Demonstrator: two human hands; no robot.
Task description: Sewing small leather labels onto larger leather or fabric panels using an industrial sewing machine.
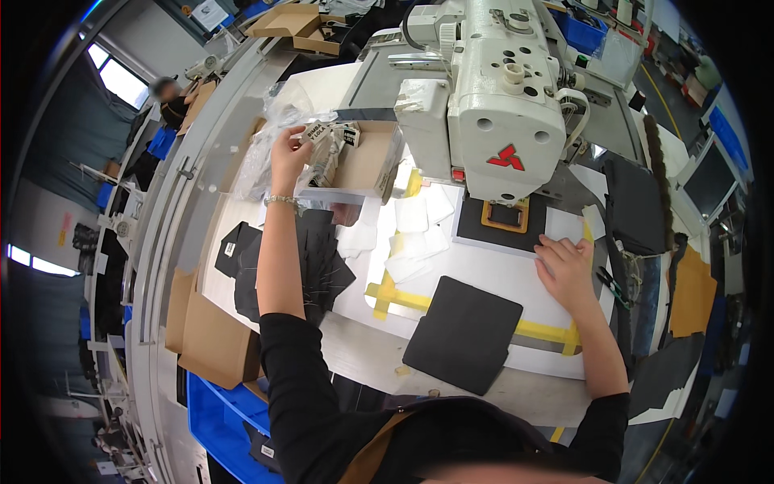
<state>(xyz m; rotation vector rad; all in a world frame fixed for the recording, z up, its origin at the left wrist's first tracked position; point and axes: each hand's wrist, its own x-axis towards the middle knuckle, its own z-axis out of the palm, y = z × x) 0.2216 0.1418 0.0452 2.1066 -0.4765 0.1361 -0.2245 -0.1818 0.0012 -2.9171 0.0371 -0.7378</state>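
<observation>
My left hand (289, 155) pinches a small printed label (315, 132) between thumb and fingers, over the left side of an open cardboard box (372, 153). More light printed labels (325, 165) lie in that box. On the right, my right hand (567, 260) rests with fingers stretched and slightly bent at the right edge of a black fabric panel (476, 227). The panel lies under the head of a white industrial sewing machine (508, 121). A yellow-brown clamp frame (486, 218) sits on the panel, around a dark rectangle.
Another black panel (463, 335) lies near the front edge. White pieces (413, 214) and yellow tape (397, 298) are in the middle. Black fabric pieces (318, 262) pile up by my left forearm. Clear plastic bags (262, 157), a brown carton (211, 335) and a blue bin (222, 427) stand left; snips (614, 288) lie right.
</observation>
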